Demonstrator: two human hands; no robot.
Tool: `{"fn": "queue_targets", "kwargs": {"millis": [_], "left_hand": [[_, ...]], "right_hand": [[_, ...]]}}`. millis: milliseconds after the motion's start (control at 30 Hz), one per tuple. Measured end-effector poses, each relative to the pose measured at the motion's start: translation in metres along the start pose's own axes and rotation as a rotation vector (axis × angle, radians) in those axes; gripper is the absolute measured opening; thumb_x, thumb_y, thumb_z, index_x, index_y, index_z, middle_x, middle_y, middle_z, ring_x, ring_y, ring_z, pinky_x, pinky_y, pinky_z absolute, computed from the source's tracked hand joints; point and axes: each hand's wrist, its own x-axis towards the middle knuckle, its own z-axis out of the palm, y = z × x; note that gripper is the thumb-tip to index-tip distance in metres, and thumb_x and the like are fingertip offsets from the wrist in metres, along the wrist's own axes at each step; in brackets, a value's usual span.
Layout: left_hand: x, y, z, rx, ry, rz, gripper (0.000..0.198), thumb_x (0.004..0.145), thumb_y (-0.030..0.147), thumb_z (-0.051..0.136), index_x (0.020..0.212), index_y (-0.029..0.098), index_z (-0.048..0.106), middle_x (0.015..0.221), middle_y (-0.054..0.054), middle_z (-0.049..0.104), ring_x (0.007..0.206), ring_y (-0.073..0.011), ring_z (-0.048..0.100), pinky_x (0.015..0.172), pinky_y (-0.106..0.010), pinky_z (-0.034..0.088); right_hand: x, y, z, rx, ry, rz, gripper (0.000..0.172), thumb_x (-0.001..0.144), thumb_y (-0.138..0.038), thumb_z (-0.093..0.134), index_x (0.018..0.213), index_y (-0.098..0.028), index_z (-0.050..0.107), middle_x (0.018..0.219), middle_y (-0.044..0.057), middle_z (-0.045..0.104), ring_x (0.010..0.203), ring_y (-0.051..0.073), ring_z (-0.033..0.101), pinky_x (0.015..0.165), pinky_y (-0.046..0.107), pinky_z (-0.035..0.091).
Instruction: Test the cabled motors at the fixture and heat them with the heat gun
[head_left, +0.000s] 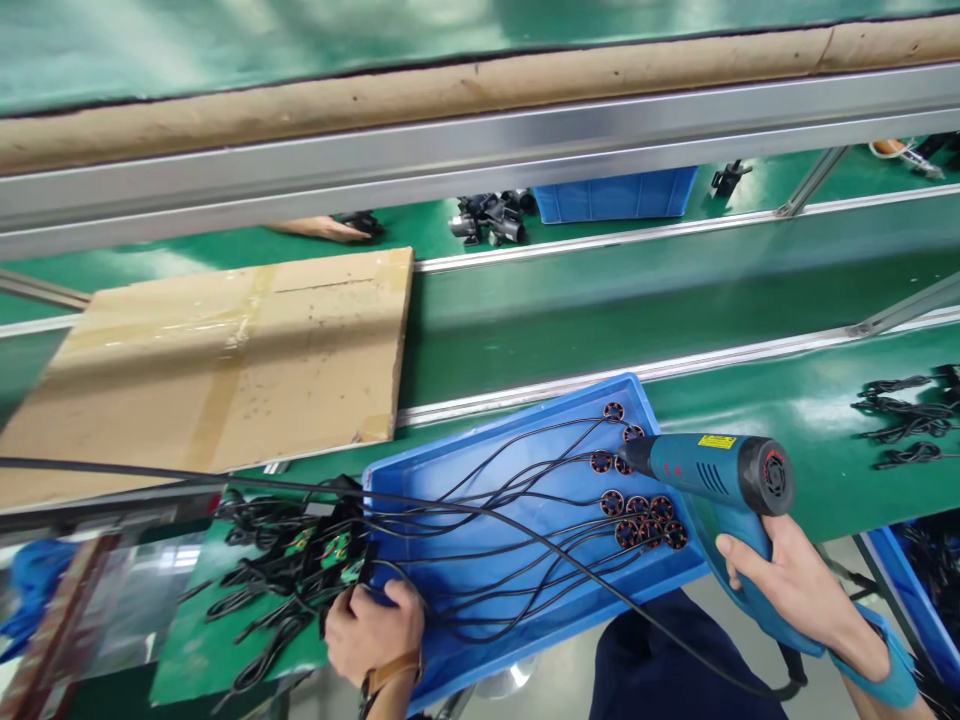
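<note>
My right hand (787, 585) is closed round the grip of a blue heat gun (712, 475). Its nozzle points left at a cluster of several small round motor parts (637, 500) lying at the right end of a blue tray (465, 470). Long black wires run leftward from those parts across the tray. My left hand (375, 630) grips the tray's near left edge, fingers curled over the rim. The heat gun's black cord (525, 540) crosses the tray toward my lap.
A pile of black wired boards (292, 560) lies left of the tray. A flat cardboard sheet (225, 360) covers the bench behind. Metal rails cross the green conveyor; a blue bin (615, 195) and black parts (487, 220) sit beyond. More black wires (907, 420) lie at right.
</note>
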Motion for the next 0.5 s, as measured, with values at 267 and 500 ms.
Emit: {"fn": "queue_targets", "kwargs": {"millis": [267, 500], "left_hand": [[0.002, 0.002, -0.002, -0.048, -0.029, -0.040, 0.065, 0.084, 0.049, 0.043, 0.126, 0.002, 0.062, 0.134, -0.027, 0.057, 0.122, -0.0457, 0.054, 0.097, -0.055, 0.044], [0.002, 0.004, -0.002, -0.030, -0.043, -0.065, 0.070, 0.086, 0.049, 0.038, 0.131, 0.000, 0.060, 0.135, -0.028, 0.057, 0.123, -0.0482, 0.054, 0.099, -0.059, 0.045]], "right_hand": [[-0.010, 0.000, -0.010, -0.022, 0.016, 0.039, 0.042, 0.086, -0.057, 0.057, 0.098, -0.018, 0.058, 0.066, 0.001, 0.062, 0.058, 0.019, 0.061, 0.058, 0.032, 0.052], [-0.005, 0.004, -0.016, -0.016, 0.059, 0.045, 0.038, 0.089, -0.057, 0.055, 0.088, -0.020, 0.055, 0.063, 0.001, 0.063, 0.061, 0.019, 0.062, 0.063, 0.032, 0.052]]}}
